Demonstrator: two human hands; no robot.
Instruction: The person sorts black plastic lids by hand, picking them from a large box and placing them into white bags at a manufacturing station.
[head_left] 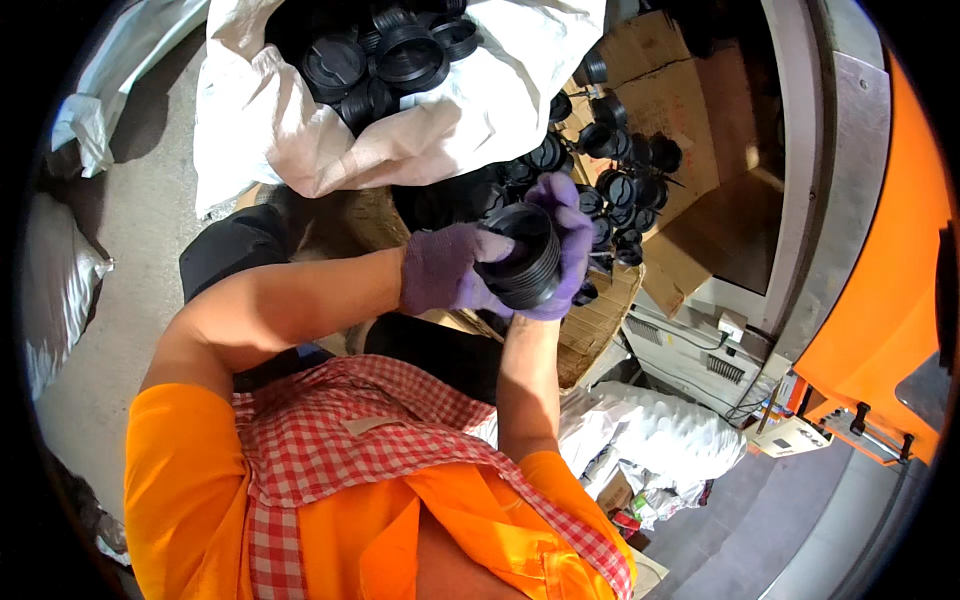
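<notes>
**Both hands on one black ribbed part**

Head view: the person, in an orange shirt and a red-checked apron (400, 420), holds a round black ribbed plastic part (520, 258) in front of the body, above the lap. The left hand (445, 270), in a purple glove, is closed around the part's left side and underside, fingers curled under it. The right hand (565, 250), also gloved in purple, wraps the right side and the top rim, its fingers bent over the edge — so the part is clamped between the two palms, its open end turned up toward the camera.

Just beyond the hands lies a heap of similar black parts (620, 185) on flattened brown cardboard (680, 100), and further up a white woven sack (500, 90) stands open, full of more of the same. A woven basket edge (600, 320) shows below the hands. To the right stands an orange machine housing (880, 290), with grey metal panels beside it.

Judging by the grip, the step in hand looks like checking or fitting this single piece — possibly turning or pressing it. Whatever follows would call for a steady hold from one hand while the other shifts, as the ribs offer purchase but the round shape could roll.
</notes>
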